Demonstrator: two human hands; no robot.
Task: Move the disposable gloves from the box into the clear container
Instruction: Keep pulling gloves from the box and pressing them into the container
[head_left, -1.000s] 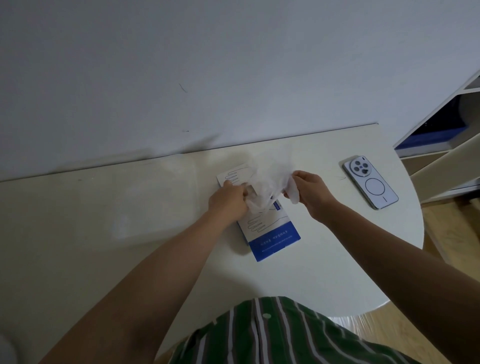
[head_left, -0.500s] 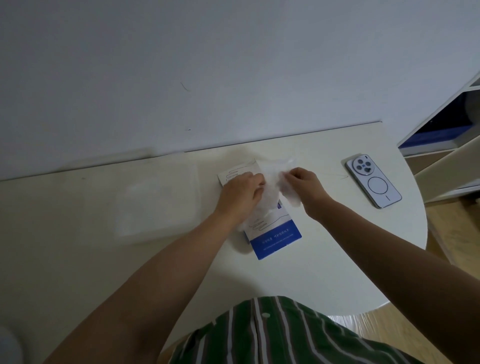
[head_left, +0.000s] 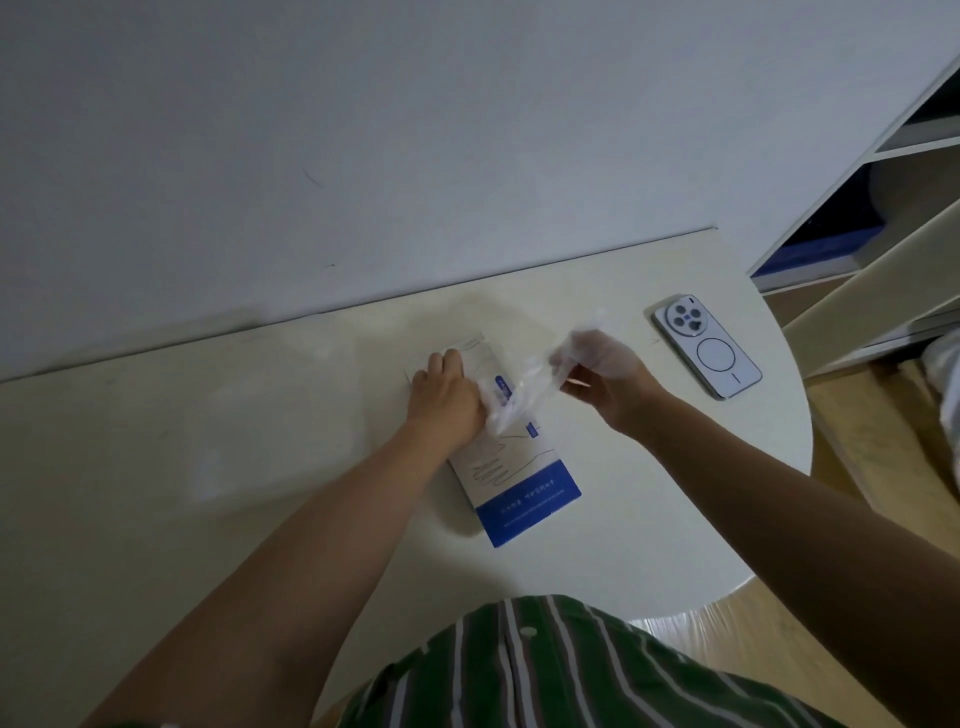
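Note:
A flat white-and-blue glove box (head_left: 519, 488) lies on the table in front of me. My left hand (head_left: 441, 389) rests on its far end with curled fingers, holding it down. My right hand (head_left: 610, 382) pinches a bunch of thin translucent disposable gloves (head_left: 524, 387). The bunch stretches from the box's top, beside my left thumb, up and to the right across my right fingers. The clear container (head_left: 270, 415) shows only as a faint outline on the table to the left of the box.
A white phone (head_left: 706, 345) lies face down at the table's right, close to my right hand. The pale table (head_left: 649, 519) meets the wall at the back and curves off at the right. Beyond that edge stands a white shelf unit (head_left: 883, 244).
My right hand has pulled the gloves up and to the right, away from the box. My left hand has slid back along the box's far end and stays on it.

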